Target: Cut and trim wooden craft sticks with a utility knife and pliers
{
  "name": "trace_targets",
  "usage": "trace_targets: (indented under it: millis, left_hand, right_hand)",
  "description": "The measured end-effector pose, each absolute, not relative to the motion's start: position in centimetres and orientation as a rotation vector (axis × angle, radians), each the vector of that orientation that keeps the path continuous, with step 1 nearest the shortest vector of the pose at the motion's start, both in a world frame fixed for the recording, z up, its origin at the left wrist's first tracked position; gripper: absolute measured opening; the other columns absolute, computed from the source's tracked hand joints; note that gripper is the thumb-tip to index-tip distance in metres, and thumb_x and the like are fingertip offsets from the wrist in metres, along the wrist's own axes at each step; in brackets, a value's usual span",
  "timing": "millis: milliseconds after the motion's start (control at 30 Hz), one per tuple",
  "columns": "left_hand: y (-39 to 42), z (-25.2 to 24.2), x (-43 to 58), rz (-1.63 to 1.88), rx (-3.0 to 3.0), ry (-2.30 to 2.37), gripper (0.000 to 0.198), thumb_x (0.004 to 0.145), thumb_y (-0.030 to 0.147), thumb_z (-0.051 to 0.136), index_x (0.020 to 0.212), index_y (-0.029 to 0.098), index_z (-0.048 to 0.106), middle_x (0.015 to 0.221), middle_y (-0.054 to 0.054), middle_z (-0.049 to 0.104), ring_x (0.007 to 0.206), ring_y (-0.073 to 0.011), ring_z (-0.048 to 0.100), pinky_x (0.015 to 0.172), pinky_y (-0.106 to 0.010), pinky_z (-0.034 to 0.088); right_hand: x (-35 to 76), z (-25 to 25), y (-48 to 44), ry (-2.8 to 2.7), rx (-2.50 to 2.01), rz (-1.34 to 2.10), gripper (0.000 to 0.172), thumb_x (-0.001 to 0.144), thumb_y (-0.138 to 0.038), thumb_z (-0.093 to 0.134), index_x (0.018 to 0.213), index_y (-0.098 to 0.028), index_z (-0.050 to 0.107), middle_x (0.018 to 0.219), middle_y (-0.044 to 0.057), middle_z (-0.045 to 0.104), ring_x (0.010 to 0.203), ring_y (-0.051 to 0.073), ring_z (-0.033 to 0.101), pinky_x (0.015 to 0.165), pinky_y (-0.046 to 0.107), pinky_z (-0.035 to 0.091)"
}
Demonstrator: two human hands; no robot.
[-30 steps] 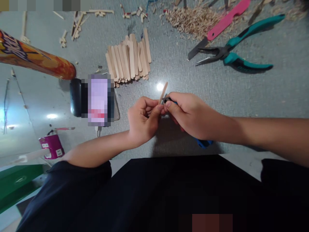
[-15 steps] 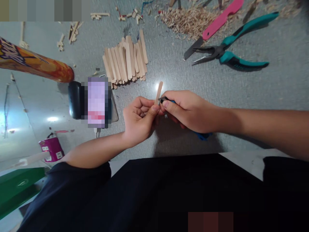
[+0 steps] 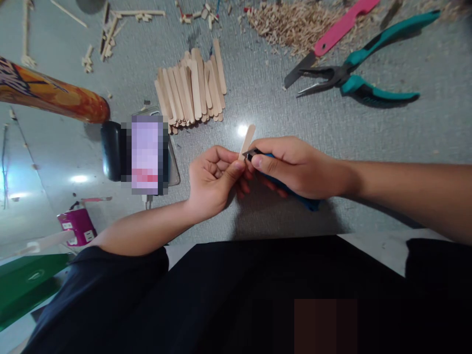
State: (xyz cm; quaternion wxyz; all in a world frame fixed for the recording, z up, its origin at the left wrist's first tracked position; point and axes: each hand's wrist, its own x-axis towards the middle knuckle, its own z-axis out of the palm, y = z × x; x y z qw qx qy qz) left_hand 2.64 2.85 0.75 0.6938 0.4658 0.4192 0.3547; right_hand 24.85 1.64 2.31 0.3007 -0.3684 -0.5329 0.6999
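Note:
Between the thumb and fingers of my left hand (image 3: 216, 179) is a wooden craft stick (image 3: 248, 140), its rounded end pointing up and away from me. My right hand (image 3: 295, 164) is wrapped round a blue-handled cutter (image 3: 278, 182). The cutter's short dark metal tip is against or very near the stick, just above my left thumb; the exact contact is too small to tell. My two hands nearly meet, and the stick's lower end is hidden by my fingers. Beyond them lies a pile of craft sticks (image 3: 191, 88).
Teal-handled pliers (image 3: 346, 76) and a pink folding saw (image 3: 332, 34) lie at upper right beside wood chips (image 3: 295, 24). On the left are a phone (image 3: 145, 152), a black case (image 3: 111, 151), an orange snack can (image 3: 70, 96) and a purple power socket (image 3: 77, 227).
The craft stick and cutter tip have shifted slightly right. More of the cutter's blue handle shows under my right hand. A pale bit below my fingers is no longer visible.

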Motion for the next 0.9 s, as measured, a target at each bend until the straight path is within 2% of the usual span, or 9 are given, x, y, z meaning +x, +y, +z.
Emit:
trace_targets:
  millis: [133,367,533,633,767,900]
  left_hand:
    - [2.7,0.8,2.9,0.823,1.068,0.992,0.053,0.094,0.067,0.099,0.092,0.024,0.067,0.071,0.001,0.082,0.048,-0.0142,0.074,0.039,-0.02,0.057]
    - [2.3,0.7,3.1,0.875,1.111,1.023,0.05,0.097,0.065,0.097,0.095,0.023,0.07,0.08,-0.002,0.087,0.053,-0.0144,0.078,0.047,-0.023,0.062]
    - [2.0,0.3,3.1,0.918,1.165,1.034,0.049,0.099,0.063,0.096,0.094,0.022,0.071,0.081,-0.004,0.087,0.051,-0.0124,0.072,0.046,-0.024,0.056]
    - [2.1,0.2,3.0,0.906,1.209,1.069,0.05,0.097,0.065,0.097,0.093,0.022,0.072,0.078,-0.005,0.085,0.056,-0.0134,0.074,0.049,-0.024,0.055]
    - [2.1,0.1,2.8,0.893,1.259,1.069,0.052,0.094,0.066,0.099,0.09,0.021,0.073,0.074,-0.004,0.082,0.06,-0.0151,0.076,0.052,-0.025,0.056]
    - [1.9,0.0,2.7,0.88,1.276,1.061,0.047,0.098,0.062,0.096,0.09,0.021,0.074,0.076,-0.004,0.083,0.061,-0.0147,0.076,0.055,-0.025,0.058]
  right_hand:
    - [24.7,2.4,1.5,-1.391,-1.089,1.808,0.03,0.121,-0.037,0.06,0.094,-0.025,0.062,0.07,-0.006,0.062,0.049,0.011,0.056,0.044,0.026,0.043]
    - [24.3,2.6,1.3,-1.45,-1.234,1.699,0.03,0.122,-0.035,0.057,0.093,-0.027,0.057,0.068,-0.005,0.063,0.049,0.012,0.056,0.048,0.03,0.04]
    - [24.0,2.8,1.1,-1.584,-1.31,1.51,0.031,0.119,-0.024,0.054,0.088,-0.027,0.055,0.071,-0.001,0.061,0.065,0.017,0.055,0.062,0.034,0.038]
    - [24.0,3.0,0.9,-1.648,-1.35,1.422,0.034,0.118,-0.026,0.058,0.084,-0.028,0.05,0.074,0.0,0.058,0.07,0.018,0.051,0.067,0.037,0.036]
    - [23.9,3.0,0.4,-1.672,-1.391,1.411,0.038,0.119,-0.029,0.061,0.084,-0.029,0.047,0.072,-0.001,0.055,0.068,0.019,0.048,0.067,0.04,0.034]
    - [23.5,3.0,0.2,-1.643,-1.486,1.448,0.04,0.119,-0.026,0.057,0.081,-0.029,0.043,0.068,-0.001,0.054,0.065,0.018,0.048,0.063,0.039,0.034]
